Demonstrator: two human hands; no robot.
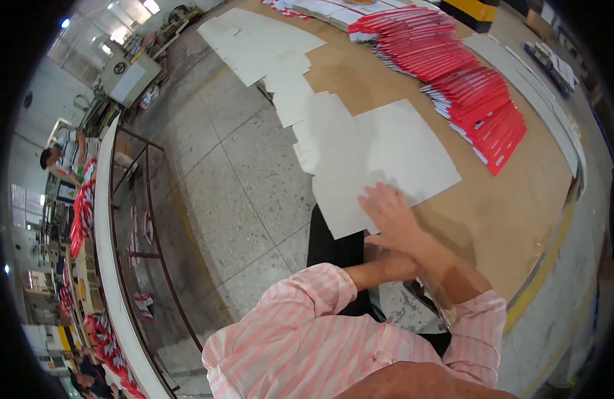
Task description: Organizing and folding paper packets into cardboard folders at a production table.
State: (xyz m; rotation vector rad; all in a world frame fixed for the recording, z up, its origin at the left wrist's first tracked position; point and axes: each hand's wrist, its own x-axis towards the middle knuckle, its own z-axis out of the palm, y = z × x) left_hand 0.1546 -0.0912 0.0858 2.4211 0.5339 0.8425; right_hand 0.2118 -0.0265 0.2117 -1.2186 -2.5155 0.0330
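Observation:
My right hand is over the near edge of a large white sheet, its fingers spread and nothing held in them. Whether the fingertips press on the sheet I cannot tell. Under my right wrist, close to the table's near edge, lies my left hand; its fingers are hidden. Several more white sheets overlap in a row toward the far left, some reaching past the table's edge. To the far right, a long fanned row of red and white folded printed sheets rests on the brown tabletop.
A long narrow white-topped table on a dark metal frame stands to the left, across the tiled floor. Beyond it, a person in a striped shirt is near red and white piles. Grey boards lie along the right side.

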